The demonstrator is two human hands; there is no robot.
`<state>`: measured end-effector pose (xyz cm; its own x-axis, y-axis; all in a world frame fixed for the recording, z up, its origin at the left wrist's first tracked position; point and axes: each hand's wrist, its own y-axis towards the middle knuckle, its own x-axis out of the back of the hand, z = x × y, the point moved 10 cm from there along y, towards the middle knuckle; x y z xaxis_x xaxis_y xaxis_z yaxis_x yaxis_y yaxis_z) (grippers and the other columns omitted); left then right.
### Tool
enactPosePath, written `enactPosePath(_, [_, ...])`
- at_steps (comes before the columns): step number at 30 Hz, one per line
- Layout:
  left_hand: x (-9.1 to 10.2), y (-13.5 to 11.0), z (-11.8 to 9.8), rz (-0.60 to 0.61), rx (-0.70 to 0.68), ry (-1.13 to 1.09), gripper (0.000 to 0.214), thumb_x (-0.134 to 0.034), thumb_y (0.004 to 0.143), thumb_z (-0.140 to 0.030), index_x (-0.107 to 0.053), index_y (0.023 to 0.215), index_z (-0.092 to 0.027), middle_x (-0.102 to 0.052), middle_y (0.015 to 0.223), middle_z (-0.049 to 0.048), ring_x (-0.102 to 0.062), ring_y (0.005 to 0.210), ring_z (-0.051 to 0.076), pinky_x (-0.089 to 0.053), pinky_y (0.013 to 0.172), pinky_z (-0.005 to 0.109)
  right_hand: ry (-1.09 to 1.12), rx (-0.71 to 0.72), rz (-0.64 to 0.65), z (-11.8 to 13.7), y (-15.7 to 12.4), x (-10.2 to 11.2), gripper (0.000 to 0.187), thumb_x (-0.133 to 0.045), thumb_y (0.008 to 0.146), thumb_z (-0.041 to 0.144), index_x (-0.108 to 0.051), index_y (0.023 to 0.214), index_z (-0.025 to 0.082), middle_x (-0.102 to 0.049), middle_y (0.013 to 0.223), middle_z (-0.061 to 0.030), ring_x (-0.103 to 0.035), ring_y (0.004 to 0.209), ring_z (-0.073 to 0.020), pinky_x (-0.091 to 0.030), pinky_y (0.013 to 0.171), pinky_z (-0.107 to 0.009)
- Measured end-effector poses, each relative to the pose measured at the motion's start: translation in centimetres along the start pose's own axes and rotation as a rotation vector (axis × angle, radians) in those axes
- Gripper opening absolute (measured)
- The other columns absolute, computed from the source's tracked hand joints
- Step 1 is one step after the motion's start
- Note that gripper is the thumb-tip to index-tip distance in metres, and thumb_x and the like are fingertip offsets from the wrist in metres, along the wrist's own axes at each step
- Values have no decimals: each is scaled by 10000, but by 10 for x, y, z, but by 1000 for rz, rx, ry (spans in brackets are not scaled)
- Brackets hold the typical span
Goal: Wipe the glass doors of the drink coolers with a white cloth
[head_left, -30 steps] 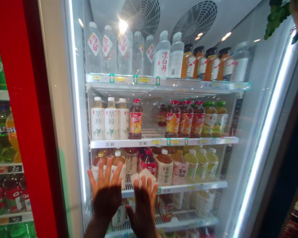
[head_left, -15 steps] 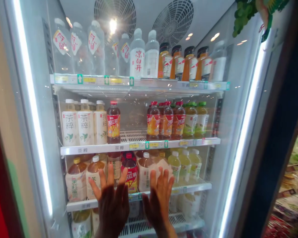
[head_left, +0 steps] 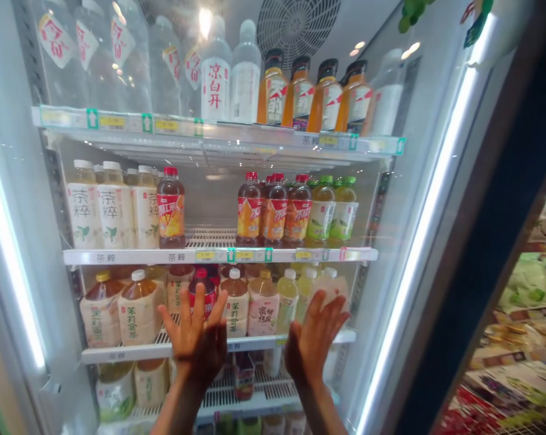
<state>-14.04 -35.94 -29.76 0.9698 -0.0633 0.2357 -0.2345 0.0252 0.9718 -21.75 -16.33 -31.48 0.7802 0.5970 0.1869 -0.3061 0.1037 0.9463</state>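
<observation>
My left hand (head_left: 196, 338) is raised with its fingers spread, holding nothing. Behind it, on the third shelf, stands a red-labelled bottle with a red cap (head_left: 201, 278), partly hidden by the fingers. My right hand (head_left: 312, 341) is also up, its thumb apart from the fingers and nothing in it. Beyond its fingertips are pale yellow-green bottles (head_left: 287, 299), and a pale patch (head_left: 334, 289) shows by them. A pink-labelled bottle (head_left: 263, 307) stands between the two hands. Whether either hand touches the glass, I cannot tell.
Light reflections lie across the lit drinks cooler's front. Clear water bottles (head_left: 216, 78) and amber bottles (head_left: 300, 90) fill the top shelf (head_left: 254, 134). Red-capped tea bottles (head_left: 276, 208) stand on the second shelf. A dark door frame (head_left: 472, 199) rises at right, with packaged goods (head_left: 508, 356) beyond.
The view has come closer to the cooler, and its shelves now sit further left. My hands are further apart, the right one having shifted right, in front of the yellow-green bottles.
</observation>
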Motion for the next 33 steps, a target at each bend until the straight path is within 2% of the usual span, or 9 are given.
enactPosePath(2, [7,4,-1,-53,-4,79,775,-598,929,-220,-233,1596,-369,-120,1707,54,-69,1592,342,-2,1231,746,27,54,35,16,-4,-3,744,-146,1045,541,4,1635,113,37,1715,-200,50,1579,-424,-121,1160,-807])
enactPosePath(6, [16,11,-8,-90,-20,128,760,-614,930,-240,-254,1585,-380,-116,1706,20,-56,1598,279,0,1276,647,51,394,155,60,-17,-13,800,-284,1019,616,-106,1639,143,-189,1699,-179,-87,1583,-397,-170,1208,-728])
enactPosePath(12, [19,11,-9,-85,9,95,707,-587,939,-233,-301,1571,-372,-146,1706,22,-77,1595,293,1,1277,638,17,159,6,7,8,3,735,-339,1041,421,-33,1634,115,7,1715,-181,19,1583,-413,-134,1175,-789])
enactPosePath(18, [22,11,-9,-102,6,119,693,-570,940,-237,-306,1565,-377,-191,1695,27,-126,1588,296,-37,1275,641,87,548,139,57,-17,-7,755,-425,999,536,-208,1631,185,-367,1638,-141,-240,1556,-366,-190,1245,-649])
enactPosePath(23, [25,12,-11,-120,3,105,693,-560,937,-219,-311,1563,-381,-202,1692,18,-139,1586,292,-41,1279,629,44,252,42,20,39,11,776,-387,1021,428,-11,1640,149,-37,1718,-159,-7,1589,-390,-112,1203,-748])
enactPosePath(25, [26,11,-11,-127,1,105,694,-564,935,-219,-315,1562,-380,-204,1693,16,-141,1586,290,-37,1282,620,50,299,56,30,42,9,793,-398,1015,439,-18,1639,131,-33,1719,-158,10,1590,-383,-95,1217,-728])
enactPosePath(29, [25,11,-11,-122,-5,107,670,-567,942,-230,-340,1560,-355,-202,1697,32,-133,1588,302,-34,1279,623,72,672,121,66,28,3,844,-465,979,565,-118,1641,175,-236,1697,-95,-59,1601,-291,-23,1286,-576])
enactPosePath(31, [25,11,-11,-125,-7,99,665,-565,945,-224,-344,1559,-350,-197,1699,29,-131,1589,308,-32,1276,627,55,629,83,54,45,10,808,-426,1002,563,-120,1641,174,-186,1710,-91,-44,1602,-283,-22,1286,-566])
enactPosePath(33, [26,11,-12,-132,-10,91,671,-564,945,-214,-339,1561,-352,-196,1700,20,-137,1588,307,-31,1278,625,34,428,21,28,69,21,750,-360,1037,503,-86,1640,152,-72,1724,-115,-12,1601,-310,-50,1268,-620])
